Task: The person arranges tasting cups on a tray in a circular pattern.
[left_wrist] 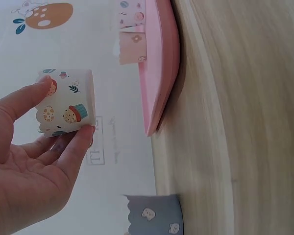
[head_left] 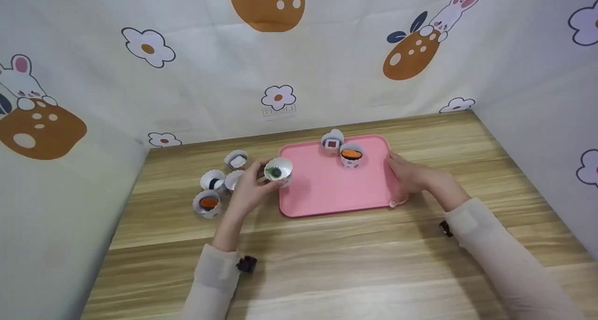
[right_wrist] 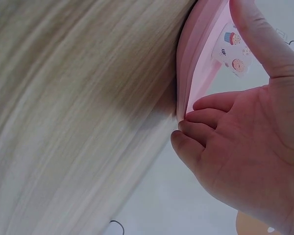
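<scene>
My left hand (head_left: 250,189) holds a white, scalloped paper baking cup (left_wrist: 71,105) between thumb and fingers, just off the tray's left edge. In the head view a dark green, leafy-looking piece shows inside that cup. My right hand (head_left: 406,177) rests along the right end of the pink tray (head_left: 322,189). In the right wrist view its fingertips touch the tray's rim, with the thumb stretched apart from the fingers. Toward the back of the tray stand two cups: one with a white-and-red piece (head_left: 332,144), the other with an orange-topped piece (head_left: 351,154).
Left of the tray several more cups stand on the wooden table (head_left: 327,264). One holds an orange-red piece (head_left: 209,203), another a black-banded white piece (head_left: 216,183), and a cup at the back a white piece (head_left: 238,161). A printed cloth (head_left: 210,77) rises behind the table.
</scene>
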`<state>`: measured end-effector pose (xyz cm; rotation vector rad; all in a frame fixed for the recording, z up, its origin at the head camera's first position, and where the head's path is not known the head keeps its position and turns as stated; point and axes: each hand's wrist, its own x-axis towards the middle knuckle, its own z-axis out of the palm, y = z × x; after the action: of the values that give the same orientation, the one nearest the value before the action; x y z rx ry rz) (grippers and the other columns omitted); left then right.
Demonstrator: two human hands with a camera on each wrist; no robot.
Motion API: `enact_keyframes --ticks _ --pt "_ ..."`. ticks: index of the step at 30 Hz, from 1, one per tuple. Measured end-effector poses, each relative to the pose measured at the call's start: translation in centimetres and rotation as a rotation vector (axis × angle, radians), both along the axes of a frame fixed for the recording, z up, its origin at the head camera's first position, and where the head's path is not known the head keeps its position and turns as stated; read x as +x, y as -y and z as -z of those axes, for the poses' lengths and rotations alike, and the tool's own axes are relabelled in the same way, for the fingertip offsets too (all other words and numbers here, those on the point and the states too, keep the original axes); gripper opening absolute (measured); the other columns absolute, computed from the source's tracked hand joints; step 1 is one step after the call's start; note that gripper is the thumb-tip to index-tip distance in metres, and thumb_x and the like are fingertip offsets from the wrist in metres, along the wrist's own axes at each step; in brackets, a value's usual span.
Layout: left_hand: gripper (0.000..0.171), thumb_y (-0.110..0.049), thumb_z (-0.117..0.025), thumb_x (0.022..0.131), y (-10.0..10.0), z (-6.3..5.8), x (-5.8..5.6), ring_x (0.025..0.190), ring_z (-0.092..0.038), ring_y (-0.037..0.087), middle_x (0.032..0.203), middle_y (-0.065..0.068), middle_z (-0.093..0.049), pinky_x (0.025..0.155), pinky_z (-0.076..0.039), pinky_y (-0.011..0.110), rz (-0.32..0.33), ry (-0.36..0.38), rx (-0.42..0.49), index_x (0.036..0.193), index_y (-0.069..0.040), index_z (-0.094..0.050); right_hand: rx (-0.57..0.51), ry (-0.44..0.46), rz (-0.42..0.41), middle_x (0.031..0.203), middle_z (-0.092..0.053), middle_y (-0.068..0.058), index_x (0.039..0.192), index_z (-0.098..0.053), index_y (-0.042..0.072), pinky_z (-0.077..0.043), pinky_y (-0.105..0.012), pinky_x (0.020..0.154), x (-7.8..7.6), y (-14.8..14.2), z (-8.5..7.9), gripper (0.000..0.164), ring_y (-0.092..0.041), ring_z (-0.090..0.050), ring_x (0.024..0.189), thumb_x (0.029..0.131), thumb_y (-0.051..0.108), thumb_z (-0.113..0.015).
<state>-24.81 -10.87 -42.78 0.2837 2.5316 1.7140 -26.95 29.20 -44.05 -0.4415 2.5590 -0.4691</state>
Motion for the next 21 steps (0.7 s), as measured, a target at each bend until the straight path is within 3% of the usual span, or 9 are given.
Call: enact_keyframes --ticks 6,21 --pt "0.062 -0.006 -0.079 0.083 -1.4 0.2 0.0 0.133 -0.052 0.037 0.137 0.023 -0.057 0.11 -0.047 0.046 0.015 -0.007 0.0 0.138 0.004 -0.051 -0.034 -0.045 -0.031 0.158 0.001 -0.041 0.151 -0.005 -0.017 -0.013 -0.059 0.124 0.2 -0.1 0.0 0.129 -0.052 -0.005 0.15 0.069 0.031 -0.091" --pt "0.057 -0.006 -0.08 0.081 -4.1 0.9 -0.4 0.128 -0.056 0.034 0.132 0.021 -0.062 0.108 -0.049 0.044 0.074 -0.032 0.007 0.132 0.002 -0.054 -0.029 -0.002 0.0 0.16 0.005 -0.038 0.153 0.0 -0.015 -0.01 -0.058 0.124 0.1 0.0 -0.1 0.131 -0.051 -0.001 0.15 0.07 0.032 -0.09"
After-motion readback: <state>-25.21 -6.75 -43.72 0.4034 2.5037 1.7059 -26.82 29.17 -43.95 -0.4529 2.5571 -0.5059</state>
